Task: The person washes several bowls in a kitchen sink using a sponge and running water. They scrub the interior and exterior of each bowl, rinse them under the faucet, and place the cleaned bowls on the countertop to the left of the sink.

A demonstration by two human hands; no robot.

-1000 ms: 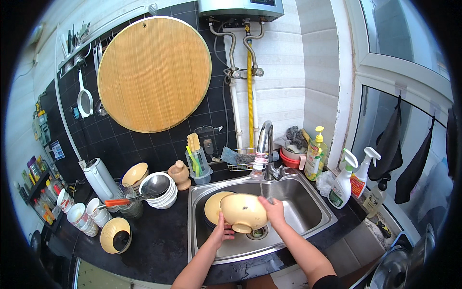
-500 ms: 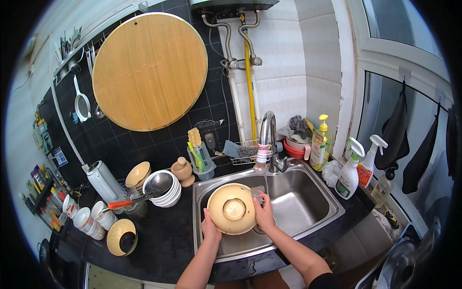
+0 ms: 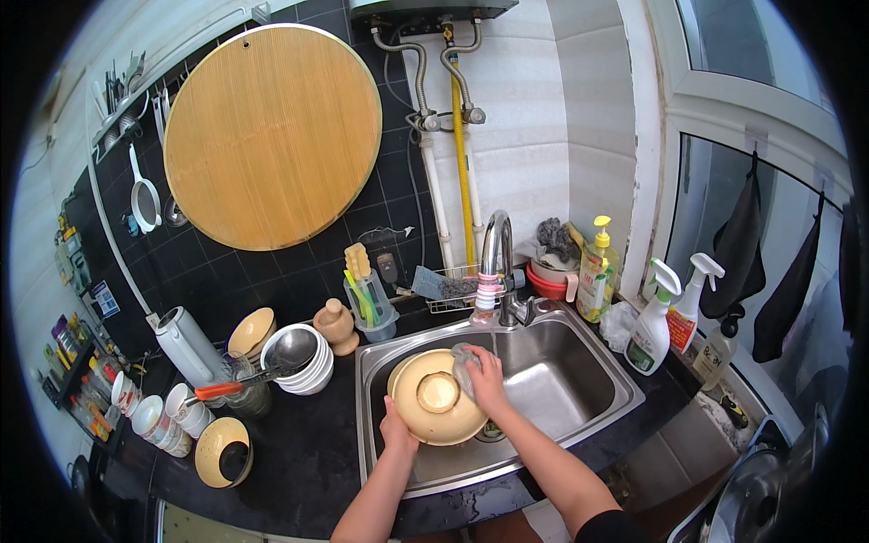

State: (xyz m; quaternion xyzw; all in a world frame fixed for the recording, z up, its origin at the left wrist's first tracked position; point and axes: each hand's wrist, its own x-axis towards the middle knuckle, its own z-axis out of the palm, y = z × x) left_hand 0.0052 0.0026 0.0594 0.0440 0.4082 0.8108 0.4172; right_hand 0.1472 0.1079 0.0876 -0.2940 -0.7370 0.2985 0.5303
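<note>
Noted left to right: on the tabletop (image 3: 308, 452), a yellow bowl (image 3: 211, 443) with a dark patch inside, apparently not yet cleaned, then stacked white bowls (image 3: 312, 378), with cleanliness unclear. Over the left of the steel sink (image 3: 561, 389), gripped at its left rim by the left hand (image 3: 398, 430) and overlapping the pale rim of another dish (image 3: 397, 368), an upturned cream bowl (image 3: 438, 393). Judged mid-scrub, not yet finished, from the grey scrubber (image 3: 463, 365) clasped in the right hand (image 3: 488, 378) against the bowl's upper right side
</note>
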